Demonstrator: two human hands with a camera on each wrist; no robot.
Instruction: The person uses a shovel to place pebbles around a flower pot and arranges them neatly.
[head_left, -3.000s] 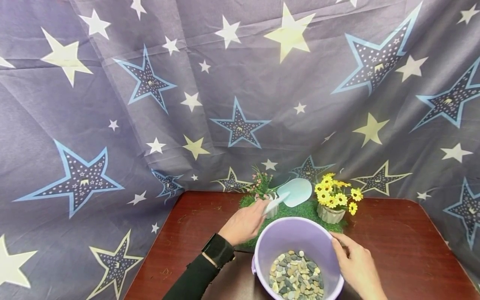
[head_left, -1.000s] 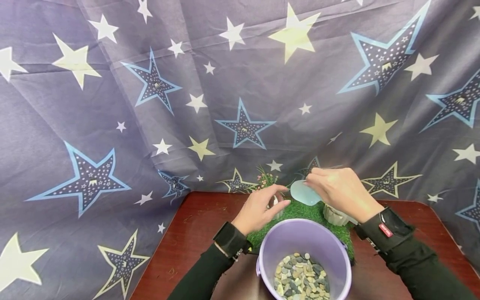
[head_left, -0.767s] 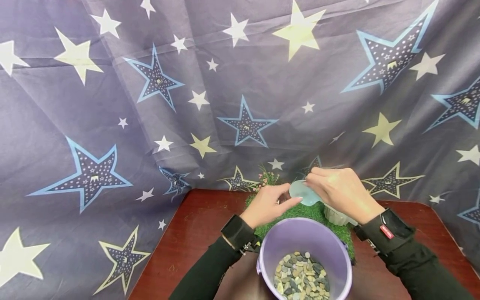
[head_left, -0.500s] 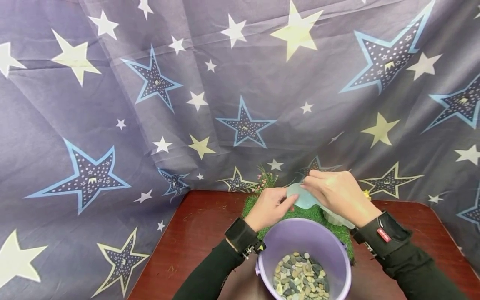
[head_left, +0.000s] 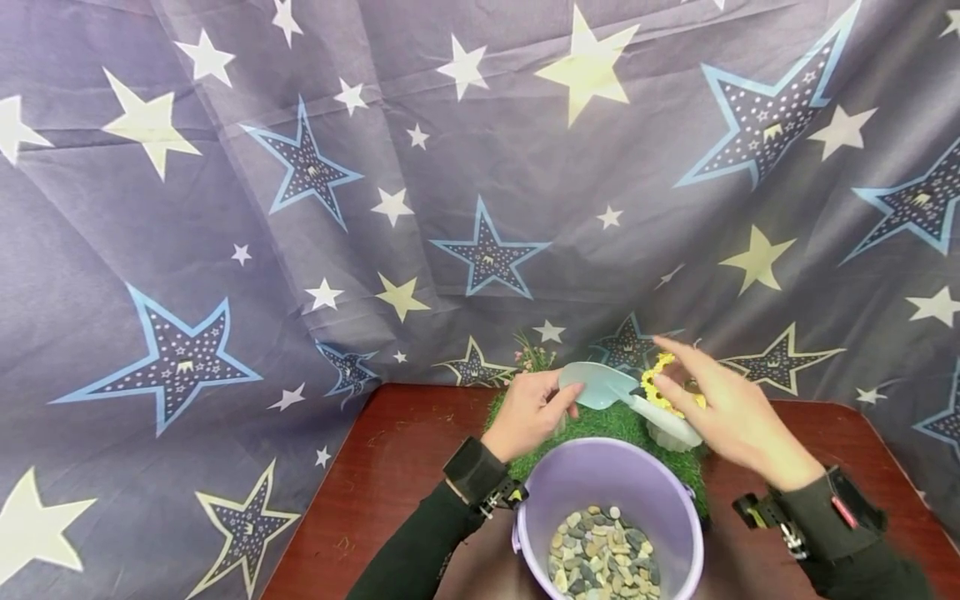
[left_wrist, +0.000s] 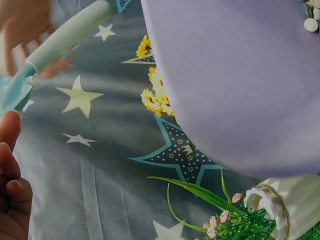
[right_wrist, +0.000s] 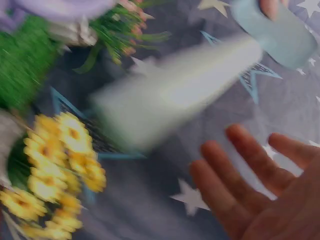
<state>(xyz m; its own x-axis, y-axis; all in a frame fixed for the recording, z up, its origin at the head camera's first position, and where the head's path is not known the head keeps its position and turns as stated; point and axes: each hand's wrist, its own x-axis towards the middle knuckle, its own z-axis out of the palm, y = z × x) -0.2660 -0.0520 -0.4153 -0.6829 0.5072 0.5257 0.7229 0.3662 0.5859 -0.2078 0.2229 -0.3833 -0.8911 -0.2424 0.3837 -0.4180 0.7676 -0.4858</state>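
The left hand (head_left: 528, 414) pinches the blade of a pale blue plastic scoop (head_left: 600, 386) at its near edge, thumb and fingertips closed on the rim so the tool hangs level above the patch of artificial grass (head_left: 600, 423); the white handle (head_left: 663, 419) runs away toward the right hand (head_left: 731, 408). That hand is spread wide, fingers straight, holding nothing — it sits just beside the handle, and whether it touches cannot be told, since the right wrist view is blurred. Holding by the blade leaves the handle free, which suggests it is being offered for a proper grip. Below and between both hands stands a lilac bucket (head_left: 551, 487) part filled with mixed pebbles (head_left: 600, 554), set close so the scoop has a short reach. Behind the right hand is a small pot of yellow flowers (head_left: 660, 385); beyond the left, a sprig of pink flowers (head_left: 531, 357). All rests on a dark red table (head_left: 390, 475) backed by a star-printed cloth (head_left: 300, 208).
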